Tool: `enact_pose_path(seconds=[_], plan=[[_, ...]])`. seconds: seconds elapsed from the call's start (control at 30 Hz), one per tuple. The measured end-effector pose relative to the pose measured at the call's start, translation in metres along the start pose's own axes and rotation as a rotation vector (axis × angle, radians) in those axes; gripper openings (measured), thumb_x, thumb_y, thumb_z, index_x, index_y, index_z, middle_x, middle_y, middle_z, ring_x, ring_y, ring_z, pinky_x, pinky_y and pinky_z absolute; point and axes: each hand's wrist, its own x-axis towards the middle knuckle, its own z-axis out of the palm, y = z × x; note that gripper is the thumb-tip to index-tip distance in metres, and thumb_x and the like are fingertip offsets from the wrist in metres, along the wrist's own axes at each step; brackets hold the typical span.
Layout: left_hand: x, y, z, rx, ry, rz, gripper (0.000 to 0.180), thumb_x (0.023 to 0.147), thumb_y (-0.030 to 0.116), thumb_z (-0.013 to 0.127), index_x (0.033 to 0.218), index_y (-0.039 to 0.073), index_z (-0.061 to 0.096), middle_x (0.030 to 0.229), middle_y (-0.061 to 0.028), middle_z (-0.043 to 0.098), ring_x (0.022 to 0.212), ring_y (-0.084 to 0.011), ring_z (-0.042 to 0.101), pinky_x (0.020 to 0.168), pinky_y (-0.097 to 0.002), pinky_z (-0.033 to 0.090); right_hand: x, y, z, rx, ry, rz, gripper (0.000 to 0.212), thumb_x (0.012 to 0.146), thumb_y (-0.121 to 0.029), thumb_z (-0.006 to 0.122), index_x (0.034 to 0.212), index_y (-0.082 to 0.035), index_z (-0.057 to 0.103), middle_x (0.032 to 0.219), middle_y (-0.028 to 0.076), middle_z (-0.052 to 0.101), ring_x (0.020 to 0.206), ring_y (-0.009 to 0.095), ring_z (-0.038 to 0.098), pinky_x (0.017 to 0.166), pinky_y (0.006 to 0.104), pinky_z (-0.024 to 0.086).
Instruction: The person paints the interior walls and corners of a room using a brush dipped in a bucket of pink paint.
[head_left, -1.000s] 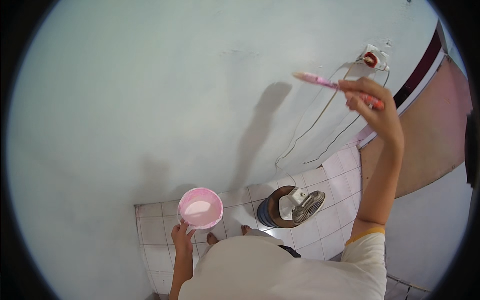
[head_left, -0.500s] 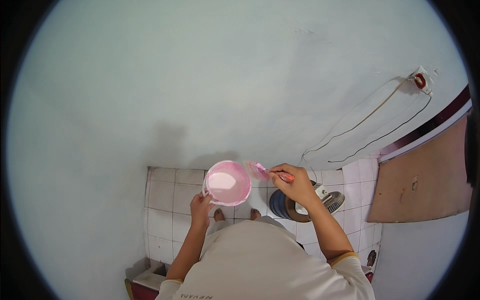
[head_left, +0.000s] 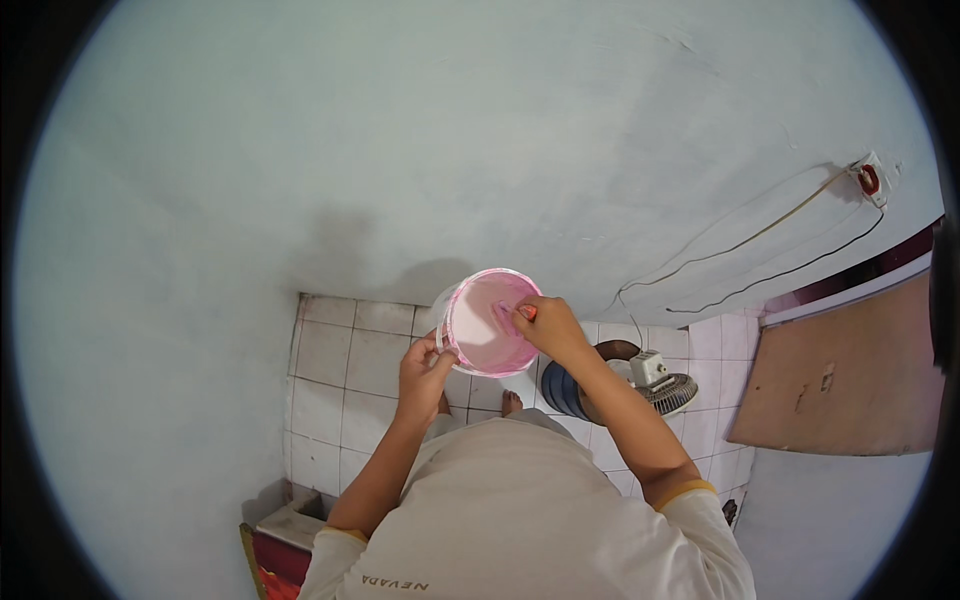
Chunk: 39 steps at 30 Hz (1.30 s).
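Pale blue wall (head_left: 300,130) backs a round paint bucket (head_left: 494,271)

Glossy square floor tiles (head_left: 322,402) spread below. Left hand (head_left: 424,370) is clamped on the bucket's left edge, holding it above them; right hand (head_left: 553,326) closes around a paintbrush (head_left: 505,318), its head inside the bucket. Smooth, apparently plastic, the bucket is probably moderately heavy and slippery where smeared pink; the rim suits holding. The brush's orange handle looks light and stiff.

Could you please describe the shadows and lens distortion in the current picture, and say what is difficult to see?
Head view: soft shadows on the wall, left of the bucket; head view: black corners, and the brown panel has a bowed lower edge; head view: the brush blends into the pink paint.
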Motion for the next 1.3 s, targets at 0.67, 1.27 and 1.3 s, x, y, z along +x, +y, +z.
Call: enact_pose_path(seconds=[0.67,1.27,1.3], plan=[[0.002,0.008,-0.012,0.002,-0.022,0.028,0.011,0.084,-0.001,0.065,0.093,-0.001,0.06,0.125,-0.014,0.061,0.106,-0.0153,0.055,0.095,-0.0304,0.043,0.002,-0.032,-0.021,0.337,-0.047,0.248,0.025,0.088,-0.023,0.067,0.094,0.001,0.071,0.068,0.011,0.066,0.06,0.017,0.065,0.056,0.0314,0.054],[0.02,0.03,-0.059,0.067,-0.132,0.025,0.012,0.085,0.0,0.065,0.09,0.0,0.054,0.122,-0.0129,0.061,0.111,-0.0168,0.054,0.102,-0.0337,0.039,0.021,-0.049,0.064,-0.055,0.018,0.209,0.04,0.086,-0.037,0.066,0.066,-0.003,0.062,0.066,0.022,0.061,0.066,0.042,0.06,0.064,0.0494,0.048],[0.021,0.03,-0.062,0.063,-0.15,0.052,0.012,0.085,0.0,0.066,0.09,0.0,0.055,0.122,-0.013,0.061,0.112,-0.0169,0.054,0.103,-0.0341,0.039,0.021,-0.053,0.064,-0.083,0.012,0.199,0.04,0.086,-0.037,0.066,0.066,-0.003,0.062,0.066,0.022,0.061,0.066,0.042,0.06,0.064,0.0494,0.048]])
